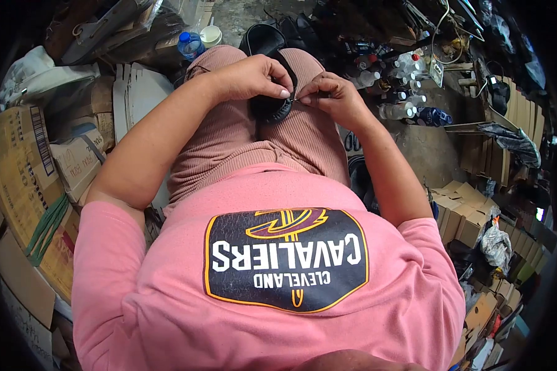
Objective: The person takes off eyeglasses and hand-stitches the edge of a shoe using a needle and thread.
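Note:
A black, curved item [271, 111] with a stitched-looking edge rests between my thighs, on the pink corduroy trousers [213, 133]. My left hand [254, 77] is over its upper left part, thumb and index finger brought close together near its edge. Just right of it, my right hand [334, 99] has its fingers pinched at the same edge, on something thin and dark that is too small to name. The two sets of fingertips are almost touching.
Flattened cardboard boxes [25, 167] stand at the left. A blue-capped bottle [190, 46] and a white cup [211, 36] are beyond my knee. Several plastic bottles [397, 111] lie at the right, near stacked cardboard [461, 207]. Another black item [263, 40] is past my knees.

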Action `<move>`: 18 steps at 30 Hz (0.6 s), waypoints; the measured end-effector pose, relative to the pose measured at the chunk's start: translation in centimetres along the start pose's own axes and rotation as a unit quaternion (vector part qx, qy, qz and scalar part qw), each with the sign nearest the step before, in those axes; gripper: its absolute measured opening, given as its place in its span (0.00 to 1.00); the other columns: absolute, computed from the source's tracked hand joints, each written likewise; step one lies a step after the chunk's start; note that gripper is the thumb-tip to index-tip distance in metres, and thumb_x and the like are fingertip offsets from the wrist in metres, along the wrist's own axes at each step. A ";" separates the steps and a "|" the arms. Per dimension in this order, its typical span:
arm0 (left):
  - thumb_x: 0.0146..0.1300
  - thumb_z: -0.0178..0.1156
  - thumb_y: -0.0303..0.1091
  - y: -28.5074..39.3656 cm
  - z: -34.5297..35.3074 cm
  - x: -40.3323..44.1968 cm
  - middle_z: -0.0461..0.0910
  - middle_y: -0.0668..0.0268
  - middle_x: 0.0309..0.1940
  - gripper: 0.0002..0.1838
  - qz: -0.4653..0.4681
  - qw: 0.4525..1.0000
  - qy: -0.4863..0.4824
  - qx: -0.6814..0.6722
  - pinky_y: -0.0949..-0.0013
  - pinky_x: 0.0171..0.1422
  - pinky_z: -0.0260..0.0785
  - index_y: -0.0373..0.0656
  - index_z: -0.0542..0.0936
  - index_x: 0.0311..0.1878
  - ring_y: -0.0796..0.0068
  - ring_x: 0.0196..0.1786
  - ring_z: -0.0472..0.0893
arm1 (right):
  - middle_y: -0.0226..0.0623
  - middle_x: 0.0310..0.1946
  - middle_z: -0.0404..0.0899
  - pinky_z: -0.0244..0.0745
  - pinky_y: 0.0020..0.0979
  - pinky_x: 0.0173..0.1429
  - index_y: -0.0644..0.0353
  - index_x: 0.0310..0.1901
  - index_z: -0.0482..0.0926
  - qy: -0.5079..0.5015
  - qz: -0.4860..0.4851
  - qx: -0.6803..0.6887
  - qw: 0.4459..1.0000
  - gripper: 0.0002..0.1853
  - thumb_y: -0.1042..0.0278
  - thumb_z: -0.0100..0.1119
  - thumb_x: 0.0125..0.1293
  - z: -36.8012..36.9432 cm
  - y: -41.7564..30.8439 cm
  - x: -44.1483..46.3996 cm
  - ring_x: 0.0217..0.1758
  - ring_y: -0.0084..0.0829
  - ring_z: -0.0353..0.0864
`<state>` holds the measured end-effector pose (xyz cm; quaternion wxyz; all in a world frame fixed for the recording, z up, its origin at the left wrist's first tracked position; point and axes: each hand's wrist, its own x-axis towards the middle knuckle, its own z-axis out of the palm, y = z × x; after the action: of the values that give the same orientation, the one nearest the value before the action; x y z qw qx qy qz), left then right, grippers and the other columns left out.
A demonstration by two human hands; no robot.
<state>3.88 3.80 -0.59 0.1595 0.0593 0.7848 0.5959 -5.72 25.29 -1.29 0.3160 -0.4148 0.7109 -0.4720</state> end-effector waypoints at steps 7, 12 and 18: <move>0.57 0.65 0.32 -0.5 -0.6 -0.2 0.83 0.66 0.38 0.13 -0.029 0.998 -0.043 -0.042 0.73 0.54 0.69 0.38 0.83 0.45 0.78 0.43 0.79 | 0.28 0.30 0.77 0.73 0.24 0.43 0.53 0.37 0.86 0.063 -0.021 -0.058 0.996 0.11 0.80 0.66 0.52 1.5 -0.6 -1.6 0.36 0.22 0.78; 0.58 0.63 0.31 -0.1 -1.0 -0.2 0.84 0.65 0.41 0.16 -0.023 0.996 -0.087 0.021 0.73 0.57 0.68 0.39 0.82 0.50 0.77 0.45 0.80 | 0.31 0.29 0.76 0.74 0.24 0.41 0.51 0.38 0.86 0.074 -0.029 -0.097 0.992 0.13 0.79 0.66 0.51 1.9 -1.9 -2.6 0.36 0.27 0.79; 0.58 0.62 0.28 0.4 -1.0 -0.2 0.84 0.62 0.44 0.17 -0.026 0.990 -0.111 0.082 0.74 0.56 0.69 0.40 0.81 0.51 0.76 0.47 0.80 | 0.37 0.33 0.77 0.73 0.36 0.46 0.50 0.39 0.85 0.026 -0.070 -0.301 0.951 0.12 0.75 0.61 0.52 1.7 -4.3 -2.4 0.36 0.39 0.79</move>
<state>3.69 2.91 0.10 0.2558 0.1181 0.8097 0.5147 -1.91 25.83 2.27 0.1235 -0.5269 0.7972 -0.2676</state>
